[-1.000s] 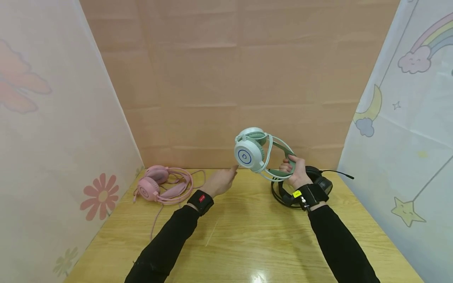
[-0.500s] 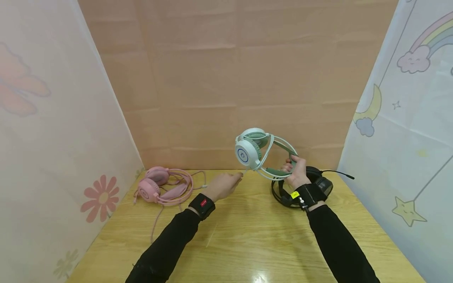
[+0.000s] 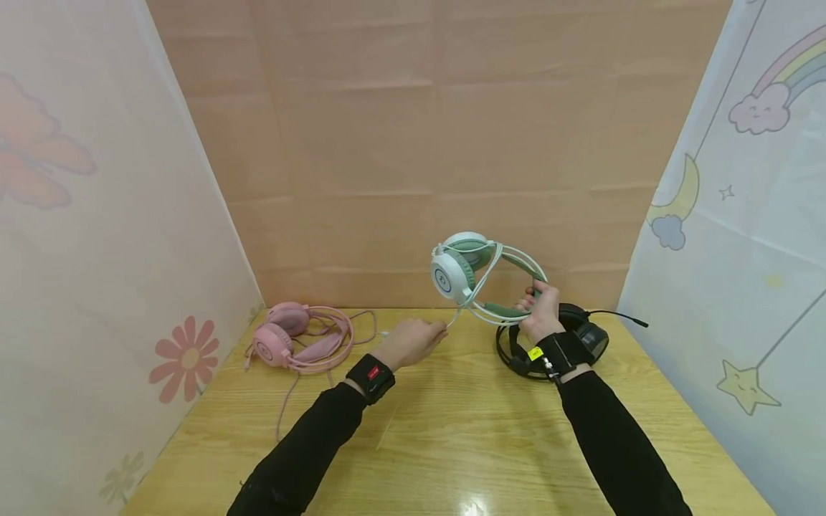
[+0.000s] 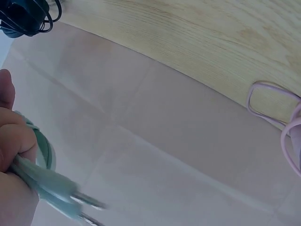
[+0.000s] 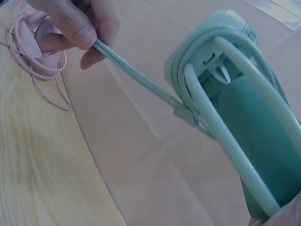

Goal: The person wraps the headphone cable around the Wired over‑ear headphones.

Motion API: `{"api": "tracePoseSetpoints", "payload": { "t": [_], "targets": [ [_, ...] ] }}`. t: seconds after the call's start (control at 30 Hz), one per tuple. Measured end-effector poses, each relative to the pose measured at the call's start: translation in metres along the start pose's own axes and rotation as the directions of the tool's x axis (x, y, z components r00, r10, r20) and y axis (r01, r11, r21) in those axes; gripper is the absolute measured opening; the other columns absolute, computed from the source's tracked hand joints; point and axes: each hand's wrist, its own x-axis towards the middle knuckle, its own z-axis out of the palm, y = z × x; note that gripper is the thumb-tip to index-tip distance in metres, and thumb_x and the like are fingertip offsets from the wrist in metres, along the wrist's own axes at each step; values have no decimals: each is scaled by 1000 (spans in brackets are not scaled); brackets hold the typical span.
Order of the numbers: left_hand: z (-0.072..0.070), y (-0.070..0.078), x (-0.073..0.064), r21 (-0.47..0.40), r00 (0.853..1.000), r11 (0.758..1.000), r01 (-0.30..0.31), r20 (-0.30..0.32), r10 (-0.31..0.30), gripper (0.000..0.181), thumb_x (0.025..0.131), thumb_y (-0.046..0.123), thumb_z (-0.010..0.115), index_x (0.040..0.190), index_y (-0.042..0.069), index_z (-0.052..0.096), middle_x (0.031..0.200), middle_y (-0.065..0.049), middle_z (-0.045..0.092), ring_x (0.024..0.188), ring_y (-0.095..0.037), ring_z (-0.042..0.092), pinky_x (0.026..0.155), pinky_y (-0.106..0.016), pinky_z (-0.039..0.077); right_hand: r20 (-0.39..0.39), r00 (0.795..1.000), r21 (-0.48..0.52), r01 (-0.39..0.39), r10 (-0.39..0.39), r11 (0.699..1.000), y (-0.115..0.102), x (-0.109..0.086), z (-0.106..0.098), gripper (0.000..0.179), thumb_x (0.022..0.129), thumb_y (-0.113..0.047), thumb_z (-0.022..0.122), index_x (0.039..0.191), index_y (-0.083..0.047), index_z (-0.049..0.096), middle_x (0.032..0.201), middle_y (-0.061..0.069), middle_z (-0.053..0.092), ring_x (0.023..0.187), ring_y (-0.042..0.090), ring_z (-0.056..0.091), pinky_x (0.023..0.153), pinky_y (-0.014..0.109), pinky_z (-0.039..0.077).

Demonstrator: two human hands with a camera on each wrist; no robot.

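A mint-green and white pair of headphones (image 3: pixel 449 278) hangs above the table, its cable wound around the ear cups. My right hand (image 3: pixel 544 312) grips it by the headband, and the green pad shows beneath the frame tubes in the right wrist view. My left hand (image 3: pixel 413 342) pinches the headphone cable (image 5: pixel 136 75) between thumb and fingers, just left of and below the ear cups. Between hand and headphones the strands run straight. Two metal-tipped plugs (image 4: pixel 51 186) stick out of the left hand's grasp in the left wrist view.
Pink headphones (image 3: pixel 271 345) with a coiled cable lie at the table's left. A black headset (image 3: pixel 590 337) with a boom microphone lies behind my right wrist, partly hidden. Brown paper (image 3: pixel 413 158) stands behind the wooden table (image 3: pixel 464 430), and patterned sheets flank it.
My left hand has moved slightly right and down, and a stretch of cable now shows between it and the headphones. The headphones have turned slightly and shifted a little to the right.
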Motion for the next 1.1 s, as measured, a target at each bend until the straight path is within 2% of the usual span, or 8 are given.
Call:
{"api": "tracePoseSetpoints", "payload": {
  "t": [0.13, 0.23, 0.37, 0.6, 0.7, 0.9, 1.0, 1.1],
  "targets": [
    [-1, 1, -1, 12, 1000, 1000, 5, 17, -5, 21, 103, 28, 51, 91, 15, 62, 61, 9, 51, 49, -2, 44, 47, -19, 34, -8, 997, -57, 75, -75, 996, 3, 0, 1, 30, 106, -29, 38, 81, -13, 38, 58, -2, 17, 44, 13, 17, 49, 27, 15],
    [-1, 1, -1, 20, 1000, 1000, 0, 18, -1, 21, 102, 27, 53, 87, 15, 62, 60, 10, 50, 48, -2, 43, 47, -19, 33, -22, 988, -143, 147, -152, 979, 8, -1, 3, 29, 106, -28, 37, 82, -13, 37, 59, -2, 14, 47, 13, 13, 53, 28, 11],
    [-2, 2, -1, 21, 1000, 1000, -14, 17, 13, 20, 101, 26, 56, 85, 15, 62, 60, 9, 49, 48, -3, 43, 47, -20, 34, -11, 964, -255, 254, -265, 933, 12, -1, 6, 28, 107, -26, 37, 81, -13, 36, 59, -2, 13, 51, 14, 7, 57, 30, 9],
    [-5, 3, -1, 18, 999, 999, -35, 42, 35, 15, 99, 26, 59, 92, 15, 67, 66, 8, 60, 52, -1, 49, 50, -18, 40, 21, 915, -357, 384, -403, 852, 20, 2, 6, 34, 106, -22, 40, 73, -14, 35, 56, -4, 15, 52, 14, 5, 55, 31, 8],
    [-7, 3, -1, 7, 998, 999, -49, 43, 49, 13, 98, 25, 62, 92, 16, 68, 68, 9, 61, 53, 1, 48, 51, -17, 40, 34, 886, -403, 436, -462, 805, 24, 4, 4, 35, 105, -20, 42, 72, -14, 36, 54, -5, 18, 49, 13, 7, 55, 32, 9],
    [-11, 5, 1, 7, 996, 996, -85, -19, 85, 15, 96, 24, 65, 83, 17, 65, 64, 10, 56, 53, 1, 43, 52, -17, 37, 77, 831, -575, 488, -550, 657, 31, 9, -3, 34, 105, -22, 45, 74, -16, 32, 56, -4, 22, 47, 13, 13, 54, 33, 16],
    [-15, 6, 2, -38, 995, 995, -88, -52, 86, 17, 95, 22, 66, 79, 16, 63, 62, 10, 51, 52, 0, 41, 52, -16, 34, 80, 820, -643, 477, -567, 599, 36, 12, -7, 34, 104, -24, 47, 73, -16, 34, 56, -4, 26, 46, 13, 20, 52, 29, 22],
    [-17, 6, 4, -80, 995, 994, -72, -77, 66, 16, 94, 22, 67, 79, 16, 63, 65, 8, 53, 55, -2, 43, 54, -17, 34, 79, 816, -680, 465, -573, 568, 42, 15, -10, 33, 102, -25, 50, 73, -14, 39, 54, -5, 31, 44, 11, 28, 50, 27, 28]
  ]
}}
